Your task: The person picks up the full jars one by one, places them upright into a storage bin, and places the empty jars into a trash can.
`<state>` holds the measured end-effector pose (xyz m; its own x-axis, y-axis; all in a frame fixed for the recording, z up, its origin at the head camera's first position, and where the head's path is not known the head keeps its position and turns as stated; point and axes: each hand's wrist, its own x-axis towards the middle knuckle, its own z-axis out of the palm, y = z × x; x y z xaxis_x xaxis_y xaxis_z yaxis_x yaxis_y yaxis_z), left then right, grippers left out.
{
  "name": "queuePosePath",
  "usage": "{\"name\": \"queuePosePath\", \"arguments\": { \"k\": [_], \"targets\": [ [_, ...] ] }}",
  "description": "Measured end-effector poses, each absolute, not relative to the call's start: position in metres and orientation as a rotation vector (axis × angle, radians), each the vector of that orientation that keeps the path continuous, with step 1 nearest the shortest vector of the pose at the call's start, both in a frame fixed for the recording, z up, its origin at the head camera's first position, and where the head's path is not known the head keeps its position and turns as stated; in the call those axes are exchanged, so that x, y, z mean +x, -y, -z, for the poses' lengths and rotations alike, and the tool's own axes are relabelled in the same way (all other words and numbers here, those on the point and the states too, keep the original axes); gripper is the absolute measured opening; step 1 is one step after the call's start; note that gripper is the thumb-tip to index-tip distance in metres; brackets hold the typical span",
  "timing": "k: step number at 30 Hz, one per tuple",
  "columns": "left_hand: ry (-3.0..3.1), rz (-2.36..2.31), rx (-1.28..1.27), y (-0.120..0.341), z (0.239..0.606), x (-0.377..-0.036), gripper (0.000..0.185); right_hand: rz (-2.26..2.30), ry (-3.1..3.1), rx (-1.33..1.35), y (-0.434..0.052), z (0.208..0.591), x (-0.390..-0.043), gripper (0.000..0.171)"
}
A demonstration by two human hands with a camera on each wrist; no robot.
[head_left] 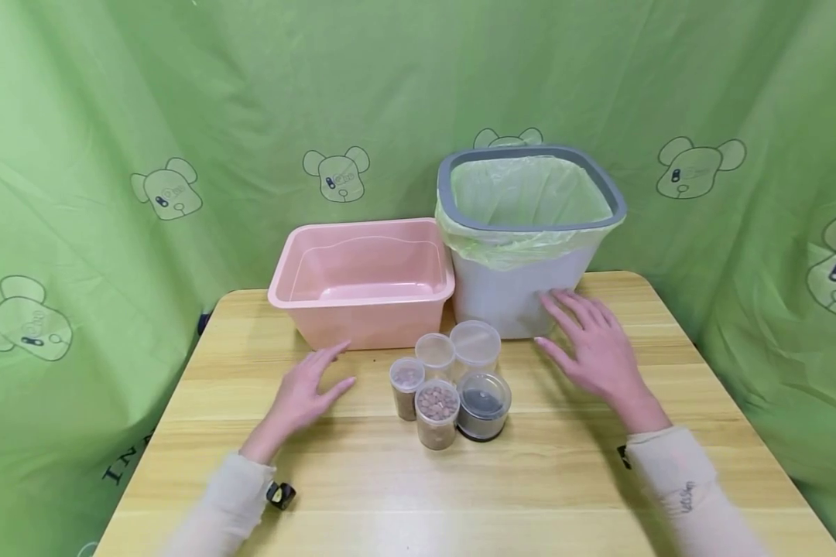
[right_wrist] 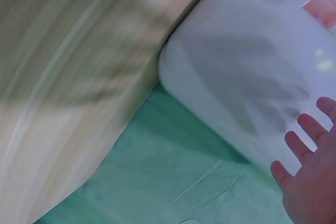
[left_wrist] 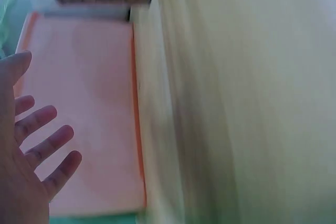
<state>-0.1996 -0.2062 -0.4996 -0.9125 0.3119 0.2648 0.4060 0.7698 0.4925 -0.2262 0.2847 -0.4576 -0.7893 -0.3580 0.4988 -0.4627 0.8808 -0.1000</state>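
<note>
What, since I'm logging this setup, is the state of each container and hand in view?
Pink basin: upright, uncovered.
Pale bin: upright, uncovered, lined with green bag.
Front jar: upright, holding brown pieces.
Left jar: upright, brown contents inside.
Back-left container: standing, contents unclear.
Back-right container: standing, contents unclear.
Dark-based container: standing, contents unclear.
Left hand: fingers spread, holding nothing.
Right hand: fingers spread, holding nothing.

A wood-grained table (head_left: 418, 503) is observed. Toward its rear edge, a pink basin (head_left: 362, 325) and a pale, bag-lined bin (head_left: 495, 294) are set side by side. Before them, five clear containers (head_left: 437, 432) are grouped closely together.
</note>
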Motion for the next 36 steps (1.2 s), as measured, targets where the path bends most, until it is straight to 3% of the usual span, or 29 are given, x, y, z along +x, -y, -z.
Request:
{"name": "queuePosePath", "arguments": {
  "k": [11, 20, 36],
  "targets": [
    [2.769, 1.005, -0.837, 0.161, 0.505, -0.190, 0.071, -0.352, 2.517, 0.770, -0.238, 0.450, -0.235, 0.071],
    [2.751, 1.181, -0.875, 0.147, 0.514, -0.193, 0.075, -0.522, 2.485, 0.938, -0.194, 0.439, -0.250, 0.069],
    [2.746, 1.387, -0.853, 0.137, 0.521, -0.196, 0.070, -0.659, 2.559, 0.991, -0.155, 0.436, -0.273, 0.064]
  ]
}}
